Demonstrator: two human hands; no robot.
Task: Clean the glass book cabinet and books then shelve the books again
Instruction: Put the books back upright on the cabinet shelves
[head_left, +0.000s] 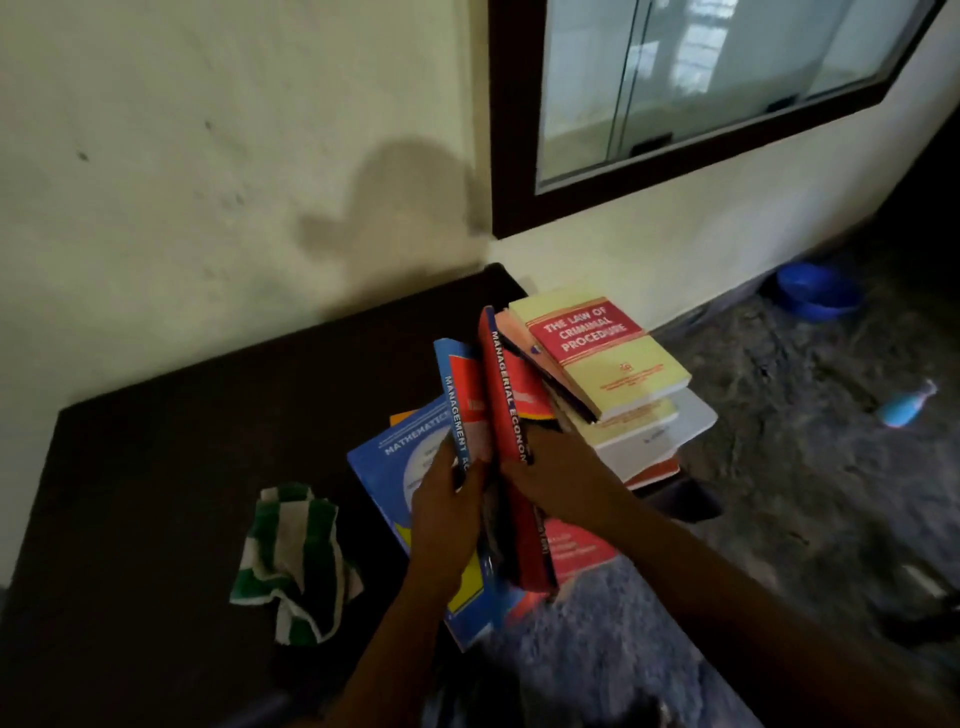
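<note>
Books (524, 415): all in view are out of the glass cabinet (727, 78) and sit on the dark table (156, 467), centre to centre-right of frame. The cabinet is at upper right, on the wall; no books are visible behind its panes, only reflections. Whether the panes are shut or already wiped, cannot tell. A stack (639, 415) topped by "The Law of Criminal Procedure" lies flat at centre-right. A blue mathematics book (384, 457) lies flat just left of the hands. The green-and-white cloth (291, 561) lies crumpled on the table at lower left of centre, in neither hand. Judgement: unloading is done, wiping of books is probably finished or paused, and shelving is not yet done, so roughly the last stage. Grip: the left hand (447, 499) has fingers curled round the spine of the blue management book (457, 410), which stands on edge. The right hand (561, 478) clasps the red Managerial Economics book (506, 395), also on edge, touching its neighbour. Both hands appear to be gathering the upright volumes into one bundle. On the floor at right: a blue bowl (815, 291) and a pale blue bottle (906, 408).
</note>
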